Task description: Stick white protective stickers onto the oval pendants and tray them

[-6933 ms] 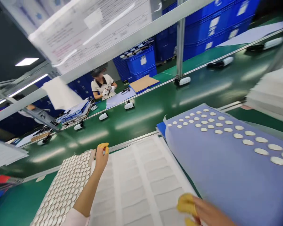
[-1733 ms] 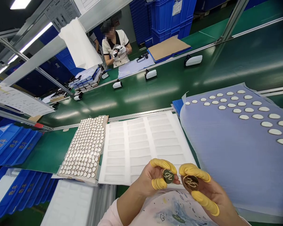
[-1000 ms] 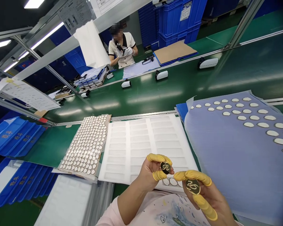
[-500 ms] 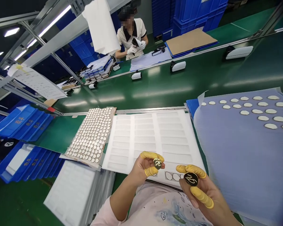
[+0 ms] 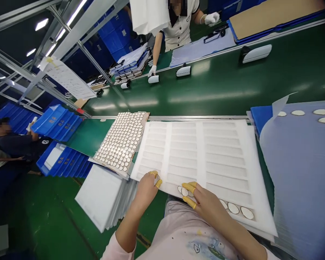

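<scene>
While L hand (image 5: 145, 191) pinches gold disc (image 5: 157, 177), prob. | R hand (image 5: 206, 202) fingers (image 5: 189, 186) open | on discs (image 5: 184, 191) in foam tray (image 5: 249, 173)

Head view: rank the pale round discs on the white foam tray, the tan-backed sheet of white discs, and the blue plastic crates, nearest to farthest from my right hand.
1. Pale round discs, right of the right hand.
2. Tan-backed sheet of white discs, left of the foam tray.
3. Blue plastic crates, farther left.
</scene>
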{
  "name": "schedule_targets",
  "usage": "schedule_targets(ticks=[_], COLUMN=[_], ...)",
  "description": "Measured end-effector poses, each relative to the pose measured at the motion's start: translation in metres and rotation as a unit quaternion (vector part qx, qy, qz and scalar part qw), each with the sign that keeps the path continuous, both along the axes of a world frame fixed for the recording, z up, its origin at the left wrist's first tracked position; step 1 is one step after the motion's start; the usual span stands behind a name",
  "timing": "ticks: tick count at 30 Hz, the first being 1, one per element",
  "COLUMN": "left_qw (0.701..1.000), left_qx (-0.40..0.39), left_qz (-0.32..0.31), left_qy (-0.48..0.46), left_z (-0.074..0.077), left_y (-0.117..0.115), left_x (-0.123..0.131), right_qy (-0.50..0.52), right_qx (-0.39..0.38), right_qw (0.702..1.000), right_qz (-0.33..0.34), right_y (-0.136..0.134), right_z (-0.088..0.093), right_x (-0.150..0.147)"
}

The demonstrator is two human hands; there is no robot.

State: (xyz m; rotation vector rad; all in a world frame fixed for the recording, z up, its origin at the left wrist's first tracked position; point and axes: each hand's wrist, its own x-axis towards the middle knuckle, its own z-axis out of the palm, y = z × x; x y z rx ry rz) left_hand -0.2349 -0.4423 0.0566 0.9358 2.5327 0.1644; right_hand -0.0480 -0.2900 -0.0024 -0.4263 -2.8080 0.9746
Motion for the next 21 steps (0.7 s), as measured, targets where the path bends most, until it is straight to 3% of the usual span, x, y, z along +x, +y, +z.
schedule_targets(ticks=[6, 14, 17, 21], left_qw=[0.998, 0.998, 0.998, 0.99], left_qx=[-0.052, -0.065, -0.035, -0.035], left_qz=[0.014, -0.009, -0.051, -0.137], left_qy=[0.031, 0.019, -0.002, -0.008], left_z=[-0.009, 0.004, 0.008, 0.0], left_y=[-0.008, -0.009, -0.003, 0.007], left_x=[-0.001, 0.004, 0.016, 0.034], right_qy=[-0.037, -0.041, -0.034, -0.023], right_qx=[0.075, 0.111, 0.116, 0.133], right_qw=[0.995, 0.991, 0.99, 0.988], right_qz=[0.048, 0.061, 0.069, 0.076], right_y=[-0.019, -0.019, -0.019, -0.022], right_z=[-0.008, -0.009, -0.011, -0.018], right_x=[-0.038, -0.035, -0.034, -0.034])
